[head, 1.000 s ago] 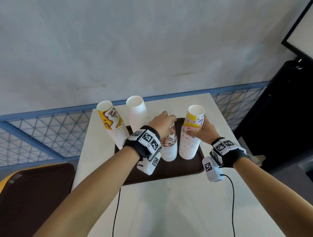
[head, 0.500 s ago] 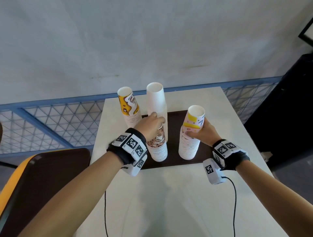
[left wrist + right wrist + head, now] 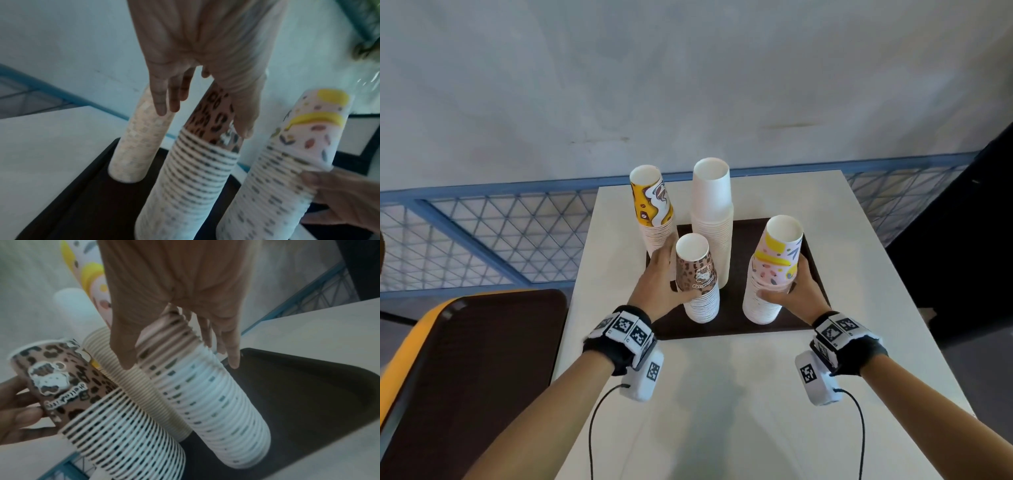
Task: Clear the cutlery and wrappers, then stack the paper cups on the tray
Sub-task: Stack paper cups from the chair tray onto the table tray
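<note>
A dark brown tray (image 3: 736, 330) on the white table carries several stacks of paper cups. My left hand (image 3: 666, 274) holds the leopard-print stack (image 3: 697, 274) from the left, thumb across its front. In the left wrist view, my left hand (image 3: 205, 81) has its thumb lying along the leopard-print stack (image 3: 205, 146). My right hand (image 3: 796, 294) grips the pink-and-yellow stack (image 3: 774, 267) at mid height. In the right wrist view, my right hand (image 3: 174, 337) has its thumb and fingers on either side of the pink-and-yellow stack (image 3: 216, 394). A plain white stack (image 3: 712, 219) and a yellow-patterned stack (image 3: 652, 209) stand behind.
The white table (image 3: 722, 411) has bare surface in front of the tray. Wrist-camera cables (image 3: 592, 428) trail across it. A brown and yellow chair (image 3: 465, 377) stands at the left. A blue lattice rail (image 3: 482, 240) runs behind the table, and a black object (image 3: 962, 240) is at the right.
My left hand has slid from the top of the leopard-print stack down to its side, so the top cup's mouth now shows. My right hand stays on the pink-and-yellow stack. The head view shifted.
</note>
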Action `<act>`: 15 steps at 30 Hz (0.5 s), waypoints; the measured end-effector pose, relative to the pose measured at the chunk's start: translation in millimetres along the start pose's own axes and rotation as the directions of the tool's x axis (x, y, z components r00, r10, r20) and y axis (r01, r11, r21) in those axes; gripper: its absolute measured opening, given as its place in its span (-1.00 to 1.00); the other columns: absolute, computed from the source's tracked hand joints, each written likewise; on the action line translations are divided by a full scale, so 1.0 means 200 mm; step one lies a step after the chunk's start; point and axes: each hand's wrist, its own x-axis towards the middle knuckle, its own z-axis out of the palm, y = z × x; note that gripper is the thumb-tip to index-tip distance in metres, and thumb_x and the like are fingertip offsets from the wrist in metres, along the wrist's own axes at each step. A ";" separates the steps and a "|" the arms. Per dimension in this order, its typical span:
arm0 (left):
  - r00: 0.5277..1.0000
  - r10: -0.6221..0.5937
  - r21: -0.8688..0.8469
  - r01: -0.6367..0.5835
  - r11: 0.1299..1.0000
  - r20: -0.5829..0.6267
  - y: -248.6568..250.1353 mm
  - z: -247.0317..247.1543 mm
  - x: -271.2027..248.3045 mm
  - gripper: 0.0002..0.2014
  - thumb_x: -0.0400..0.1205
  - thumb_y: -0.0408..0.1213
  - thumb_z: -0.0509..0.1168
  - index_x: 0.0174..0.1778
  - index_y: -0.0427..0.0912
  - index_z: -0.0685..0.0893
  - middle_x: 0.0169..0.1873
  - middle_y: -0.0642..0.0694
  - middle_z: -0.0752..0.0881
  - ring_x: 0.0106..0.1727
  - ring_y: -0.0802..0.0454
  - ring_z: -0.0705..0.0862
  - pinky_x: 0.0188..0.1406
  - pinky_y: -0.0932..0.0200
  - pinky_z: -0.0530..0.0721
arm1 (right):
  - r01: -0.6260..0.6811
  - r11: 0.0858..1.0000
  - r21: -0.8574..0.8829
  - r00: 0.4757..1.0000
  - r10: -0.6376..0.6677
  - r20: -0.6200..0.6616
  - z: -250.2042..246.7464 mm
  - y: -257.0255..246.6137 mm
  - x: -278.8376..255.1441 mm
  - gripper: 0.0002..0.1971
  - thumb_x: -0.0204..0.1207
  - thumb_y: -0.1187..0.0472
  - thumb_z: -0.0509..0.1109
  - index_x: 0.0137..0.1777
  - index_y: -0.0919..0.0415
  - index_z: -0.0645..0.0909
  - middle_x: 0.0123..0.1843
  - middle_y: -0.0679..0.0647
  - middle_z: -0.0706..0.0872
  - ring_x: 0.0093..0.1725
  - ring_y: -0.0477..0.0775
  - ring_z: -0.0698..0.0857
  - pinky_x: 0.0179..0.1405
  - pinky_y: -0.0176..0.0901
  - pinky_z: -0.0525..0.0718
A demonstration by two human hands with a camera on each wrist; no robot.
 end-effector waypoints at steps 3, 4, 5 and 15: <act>0.999 -0.044 -0.007 0.044 0.999 0.012 -0.13 0.11 0.00 0.12 0.30 -0.10 0.58 0.60 0.07 -0.10 0.58 -0.08 0.23 0.55 -0.05 0.34 0.44 -0.04 0.43 | -0.082 0.994 -0.067 0.997 0.083 0.008 0.03 0.04 0.01 -0.05 0.19 0.29 0.65 0.51 0.15 0.17 0.21 -0.03 0.54 0.20 0.06 0.58 0.26 -0.06 0.52; 0.998 -0.057 -0.010 0.057 0.998 0.021 -0.16 0.14 0.01 0.14 0.29 -0.10 0.58 0.60 0.06 -0.10 0.58 -0.08 0.24 0.55 -0.04 0.34 0.43 0.01 0.42 | -0.112 0.990 -0.088 0.994 0.113 0.008 0.04 0.06 0.02 -0.05 0.19 0.26 0.65 0.52 0.15 0.17 0.22 0.02 0.56 0.22 0.11 0.58 0.25 -0.05 0.52; 0.997 -0.071 -0.015 0.071 0.997 0.028 -0.18 0.18 0.01 0.15 0.27 -0.10 0.59 0.60 0.04 -0.09 0.58 -0.07 0.24 0.55 -0.03 0.34 0.44 0.04 0.41 | -0.140 0.985 -0.100 0.990 0.142 0.009 0.06 0.08 0.02 -0.05 0.18 0.24 0.65 0.52 0.14 0.17 0.26 0.06 0.58 0.25 0.16 0.59 0.25 -0.04 0.53; 0.986 -0.167 -0.162 0.164 0.973 -0.008 -0.38 0.46 0.06 0.03 0.15 -0.08 0.65 0.49 -0.08 0.24 0.29 0.12 0.53 0.32 0.13 0.53 0.23 0.25 0.49 | -0.230 0.967 -0.108 0.972 0.233 0.015 0.14 0.31 0.07 -0.17 0.17 0.18 0.66 0.44 0.14 0.34 0.18 0.06 0.64 0.12 0.07 0.61 0.10 -0.16 0.52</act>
